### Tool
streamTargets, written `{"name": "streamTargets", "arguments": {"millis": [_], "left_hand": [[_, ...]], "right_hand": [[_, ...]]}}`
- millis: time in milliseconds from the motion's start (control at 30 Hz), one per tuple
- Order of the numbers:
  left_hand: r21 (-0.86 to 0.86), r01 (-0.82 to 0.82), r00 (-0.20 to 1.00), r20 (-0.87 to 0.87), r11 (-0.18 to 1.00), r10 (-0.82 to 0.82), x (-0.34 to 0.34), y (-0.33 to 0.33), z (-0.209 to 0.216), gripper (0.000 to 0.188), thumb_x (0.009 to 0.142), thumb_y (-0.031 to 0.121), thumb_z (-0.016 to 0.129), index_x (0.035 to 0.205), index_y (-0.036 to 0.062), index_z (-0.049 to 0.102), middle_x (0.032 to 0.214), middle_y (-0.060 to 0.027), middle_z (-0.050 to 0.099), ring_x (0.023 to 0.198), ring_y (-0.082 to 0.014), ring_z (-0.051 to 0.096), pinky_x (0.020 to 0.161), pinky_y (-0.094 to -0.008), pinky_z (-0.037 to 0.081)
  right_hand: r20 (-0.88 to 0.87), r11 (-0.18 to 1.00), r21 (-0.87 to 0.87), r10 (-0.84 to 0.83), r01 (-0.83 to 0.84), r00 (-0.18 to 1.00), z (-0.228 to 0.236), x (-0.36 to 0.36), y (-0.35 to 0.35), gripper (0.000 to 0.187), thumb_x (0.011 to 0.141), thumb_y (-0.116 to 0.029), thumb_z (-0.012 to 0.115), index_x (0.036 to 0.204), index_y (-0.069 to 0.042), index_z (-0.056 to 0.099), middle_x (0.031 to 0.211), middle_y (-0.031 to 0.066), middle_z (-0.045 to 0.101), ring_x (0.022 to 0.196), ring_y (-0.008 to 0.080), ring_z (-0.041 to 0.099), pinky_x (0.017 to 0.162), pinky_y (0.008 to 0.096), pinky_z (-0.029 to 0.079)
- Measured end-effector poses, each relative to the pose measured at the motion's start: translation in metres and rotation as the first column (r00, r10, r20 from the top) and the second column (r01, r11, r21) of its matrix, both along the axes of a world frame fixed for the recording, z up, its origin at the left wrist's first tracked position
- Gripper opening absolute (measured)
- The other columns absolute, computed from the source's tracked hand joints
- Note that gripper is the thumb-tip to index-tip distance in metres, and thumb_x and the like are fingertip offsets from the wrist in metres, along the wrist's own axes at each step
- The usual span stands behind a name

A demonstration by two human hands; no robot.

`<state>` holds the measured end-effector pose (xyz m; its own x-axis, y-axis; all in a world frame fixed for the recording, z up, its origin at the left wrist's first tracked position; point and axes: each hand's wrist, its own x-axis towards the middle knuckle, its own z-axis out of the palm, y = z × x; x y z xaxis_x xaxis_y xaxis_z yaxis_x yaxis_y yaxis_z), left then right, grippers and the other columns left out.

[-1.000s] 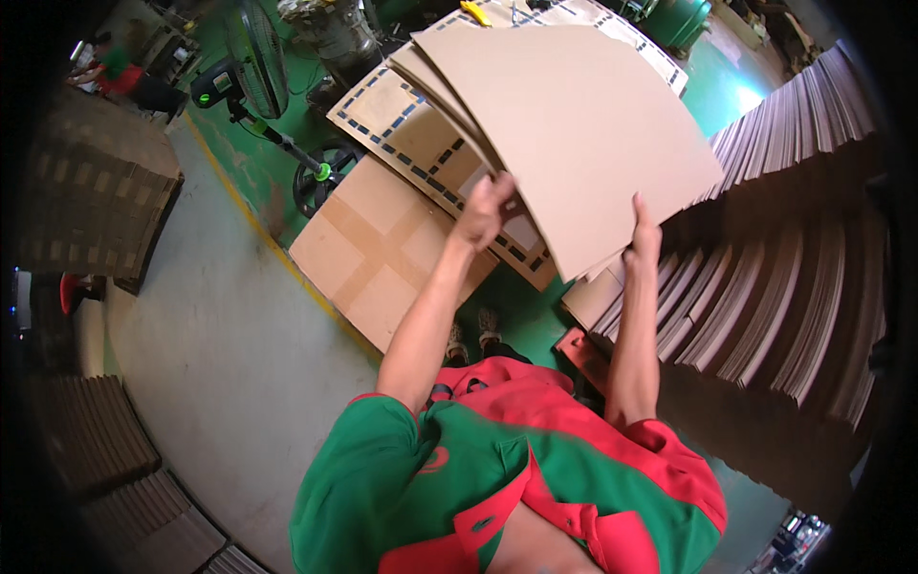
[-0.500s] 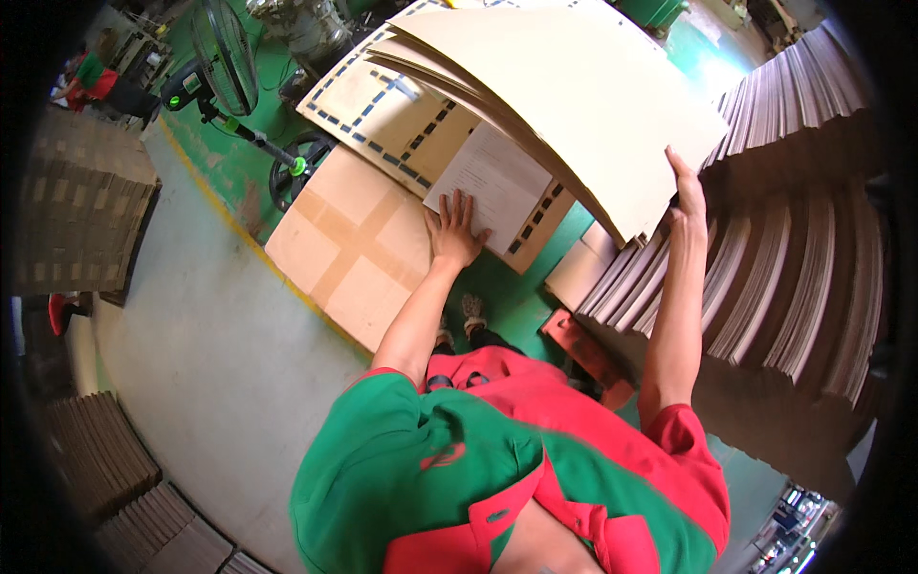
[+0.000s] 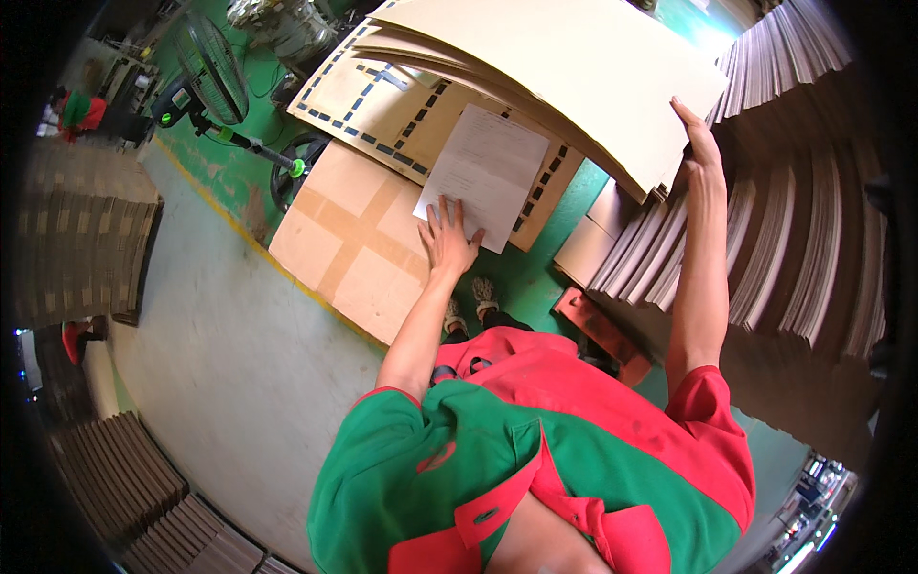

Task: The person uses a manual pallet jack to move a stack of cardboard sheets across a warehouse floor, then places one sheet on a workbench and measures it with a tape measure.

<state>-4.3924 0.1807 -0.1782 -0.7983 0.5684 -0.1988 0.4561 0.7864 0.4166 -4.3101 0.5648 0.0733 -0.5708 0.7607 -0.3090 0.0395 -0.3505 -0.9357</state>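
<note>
Cardboard sheets, plain tan and stacked loosely, are lifted at a slant at the top of the view, their lower right corner held up by the person's right hand. That hand is raised with the arm straight, fingers stretched out and laid flat along the edge of the stack; whether the thumb grips underneath cannot be told. Beneath the lifted sheets lies a white sheet of paper covered in fine print, resting on a printed cardboard panel marked with dark dashes along its borders. The left hand is spread, fingers fanned and pressed flat at the paper's lower left corner, fingertips touching its edge. Just beside and lower left, a flattened brown box lies on the floor, reaching over a yellow line that divides green paint from grey concrete. The person wears a green and red shirt, with shoes showing below the left forearm. To the right, tall rows of cardboard stand on edge. A standing fan is at upper left, and further cardboard piles sit along the left side, with another person in red and green in the far upper left corner.
</note>
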Motion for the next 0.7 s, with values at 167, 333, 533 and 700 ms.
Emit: {"name": "streamTargets", "arguments": {"millis": [167,333,533,700], "left_hand": [[0.18,-0.197,0.969,-0.112,0.964,0.219,-0.015,0.009,-0.005,0.094,0.082,0.048,0.07,0.148,-0.0039,0.027,0.153,-0.0297,0.022,0.143,-0.0448,0.015,0.115,-0.0588,0.012],[0.167,-0.397,0.909,-0.063,0.902,0.412,-0.04,0.016,0.001,0.099,0.072,0.049,0.079,0.142,-0.0026,0.032,0.135,-0.0251,0.041,0.129,-0.0405,0.035,0.107,-0.0537,0.027],[0.054,-0.444,0.896,0.031,0.895,0.443,-0.056,0.02,0.013,0.093,0.066,0.049,0.083,0.133,0.0007,0.041,0.124,-0.0209,0.047,0.122,-0.0385,0.039,0.103,-0.0524,0.031],[0.028,-0.443,0.895,0.071,0.896,0.441,-0.055,0.025,0.016,0.087,0.066,0.049,0.085,0.126,-0.0009,0.046,0.125,-0.0212,0.046,0.124,-0.0389,0.038,0.103,-0.0532,0.031]], "right_hand": [[-0.022,0.998,-0.06,0.001,-0.002,1.0,-0.005,0.005,0.008,0.037,0.091,-0.025,0.067,0.117,0.0,0.06,0.108,0.0103,0.067,0.093,0.019,0.065,0.083,0.0346,0.054],[-0.047,0.997,-0.077,-0.01,0.007,0.999,-0.002,0.006,0.009,0.04,0.091,-0.024,0.067,0.121,0.001,0.058,0.111,0.0118,0.066,0.096,0.0207,0.065,0.086,0.0357,0.054],[-0.032,0.997,-0.077,-0.001,-0.001,0.999,0.003,0.006,0.015,0.041,0.091,-0.022,0.067,0.122,0.002,0.057,0.111,0.0129,0.065,0.097,0.0208,0.065,0.085,0.0354,0.055],[-0.045,0.994,-0.105,-0.024,0.019,0.999,0.002,0.01,0.023,0.043,0.091,-0.023,0.067,0.124,0.002,0.055,0.112,0.0134,0.065,0.096,0.021,0.064,0.084,0.0359,0.055]]}}
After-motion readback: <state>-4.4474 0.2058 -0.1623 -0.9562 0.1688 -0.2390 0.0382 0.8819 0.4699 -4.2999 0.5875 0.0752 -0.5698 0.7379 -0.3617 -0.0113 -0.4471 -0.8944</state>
